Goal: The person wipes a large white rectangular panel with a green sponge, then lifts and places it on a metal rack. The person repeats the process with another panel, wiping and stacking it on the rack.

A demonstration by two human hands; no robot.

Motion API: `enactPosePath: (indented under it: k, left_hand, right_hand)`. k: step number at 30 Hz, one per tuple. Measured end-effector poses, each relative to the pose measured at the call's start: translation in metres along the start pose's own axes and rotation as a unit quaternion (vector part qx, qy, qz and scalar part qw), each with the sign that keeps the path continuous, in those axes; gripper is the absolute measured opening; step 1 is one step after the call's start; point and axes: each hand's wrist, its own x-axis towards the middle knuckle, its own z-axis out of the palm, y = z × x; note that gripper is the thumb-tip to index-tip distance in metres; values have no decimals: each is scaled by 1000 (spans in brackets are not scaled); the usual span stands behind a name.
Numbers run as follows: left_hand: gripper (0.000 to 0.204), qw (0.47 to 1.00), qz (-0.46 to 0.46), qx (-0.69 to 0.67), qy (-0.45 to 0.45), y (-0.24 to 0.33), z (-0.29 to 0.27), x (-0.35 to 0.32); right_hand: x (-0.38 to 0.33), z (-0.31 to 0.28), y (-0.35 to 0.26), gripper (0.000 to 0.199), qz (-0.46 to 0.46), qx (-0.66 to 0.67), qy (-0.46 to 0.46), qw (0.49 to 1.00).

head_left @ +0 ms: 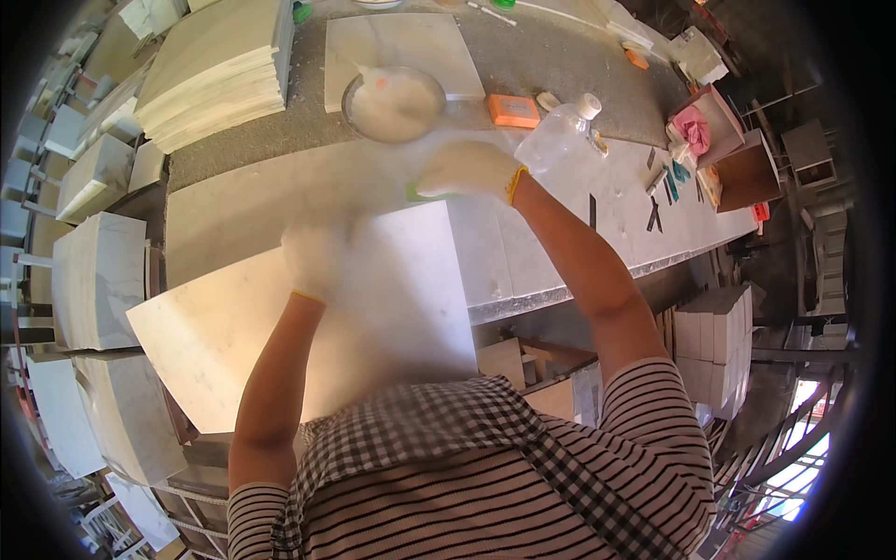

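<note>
A white, faintly veined marble tile [401,289] lies tilted in front of me, its near part over the table edge by my apron. My left hand [315,257], in a white glove with a yellow cuff, is over the tile's far left part; motion smears its fingers. My right hand [469,172], gloved alike, is just beyond the tile's far right corner. Its fingers curl over a flat green piece [423,193], of which only an edge shows. Beyond it sits a round metal bowl [397,107] of whitish material, with something pale resting in it.
An orange box [513,111] and a clear plastic bottle [558,135] stand right of the bowl. Small blades and tools [658,191] lie farther right, beside an open cardboard box [747,175]. Stacked tiles [219,70] rise at the back left; more stacks [98,280] line the left.
</note>
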Motion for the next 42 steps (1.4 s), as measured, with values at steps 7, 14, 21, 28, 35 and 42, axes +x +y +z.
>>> enactPosePath:
  k: [7, 14, 21, 28, 35, 42]
  left_hand:
    - [34, 1000, 1, -20, -7, 1, -1, 1]
    - [26, 1000, 9, -6, -5, 1, -1, 0]
    - [21, 998, -17, -28, -62, 5, -8, 2]
    - [22, 996, -23, -9, -88, 8, -10, 5]
    - [24, 997, -12, 7, -82, 6, -8, 4]
    - [25, 992, -28, 18, -124, 7, -10, 4]
  right_hand:
    - [7, 5, 0, 37, -33, 84, -2, 996]
    - [-13, 24, 50, 27, 34, 311, 84, 946]
    - [-63, 105, -11, 48, 81, 607, 309, 727]
    - [-58, 93, -13, 47, 84, 637, 300, 705]
    - [-74, 106, -31, 50, 133, 534, 331, 767]
    - [-68, 78, -38, 43, 218, 481, 286, 800]
